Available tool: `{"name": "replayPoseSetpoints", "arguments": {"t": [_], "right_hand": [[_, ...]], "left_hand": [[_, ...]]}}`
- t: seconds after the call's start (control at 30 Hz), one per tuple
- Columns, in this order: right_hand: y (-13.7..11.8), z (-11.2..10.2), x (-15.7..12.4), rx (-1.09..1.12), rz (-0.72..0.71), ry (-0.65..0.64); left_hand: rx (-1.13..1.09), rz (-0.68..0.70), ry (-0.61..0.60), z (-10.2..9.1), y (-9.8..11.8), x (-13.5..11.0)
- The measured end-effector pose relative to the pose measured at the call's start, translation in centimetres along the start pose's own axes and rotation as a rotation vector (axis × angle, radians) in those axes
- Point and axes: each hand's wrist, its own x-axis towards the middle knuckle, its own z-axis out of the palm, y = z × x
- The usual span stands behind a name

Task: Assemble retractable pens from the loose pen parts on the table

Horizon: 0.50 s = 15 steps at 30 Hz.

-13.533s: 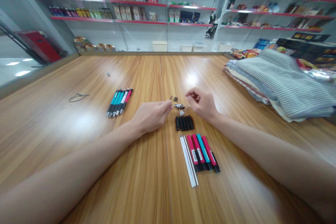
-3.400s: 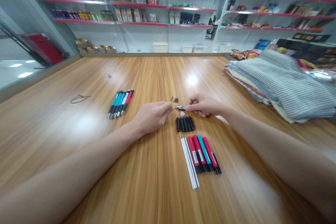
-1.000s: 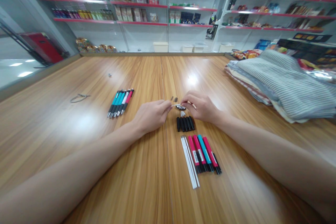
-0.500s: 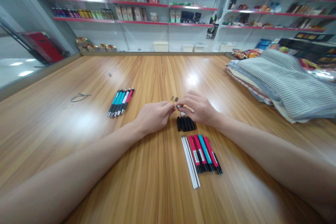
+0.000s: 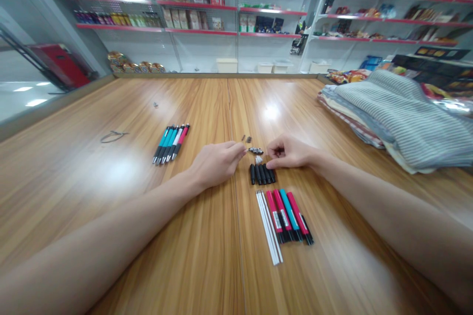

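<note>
My left hand [image 5: 218, 165] is closed in a pinch at the left end of a small pile of silvery metal pen tips [image 5: 255, 150]; whatever its fingertips hold is too small to make out. To the right of that pile is my right hand [image 5: 291, 151], its fingers curled but thumb and forefinger apart, with nothing visible between them. Its thumb is close above a row of black pen grips [image 5: 262, 174]. Small white parts [image 5: 258, 160] lie between tips and grips. Nearer me are white ink refills [image 5: 269, 229] beside pink pen barrels [image 5: 274, 214] and a teal barrel [image 5: 288, 209].
Several assembled pens [image 5: 171, 144] lie side by side at left, near a grey cord loop [image 5: 114, 136]. Tiny dark pieces [image 5: 248, 140] sit beyond the metal tips. Folded cloths [image 5: 402, 113] are stacked at right. Stocked shelves [image 5: 199, 5] stand behind the wooden table [image 5: 192, 246].
My right hand has drawn back to the right from the metal tips, and its thumb and forefinger have parted. The pile of tips now shows. My left hand has stayed nearly in place.
</note>
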Motion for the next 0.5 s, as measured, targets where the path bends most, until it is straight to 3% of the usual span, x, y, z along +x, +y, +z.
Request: {"name": "replayPoseSetpoints", "arguments": {"t": [0.13,0.23,0.37,0.5], "right_hand": [[-0.4,-0.6,-0.1,0.115,-0.012,-0.078],[-0.5,-1.1,-0.3,0.166,0.057,-0.121],[-1.0,-1.7,-0.5,0.061,0.183,-0.197],[-1.4,-1.8,-0.4,-0.093,0.198,-0.208]], "left_hand": [[0.002,-0.004,-0.004,0.0,0.0,0.0],[-0.001,-0.001,-0.004,0.1,0.0,-0.1],[-0.005,0.004,-0.003,0.1,-0.1,-0.1],[-0.020,0.004,-0.002,0.0,-0.1,-0.1]]}}
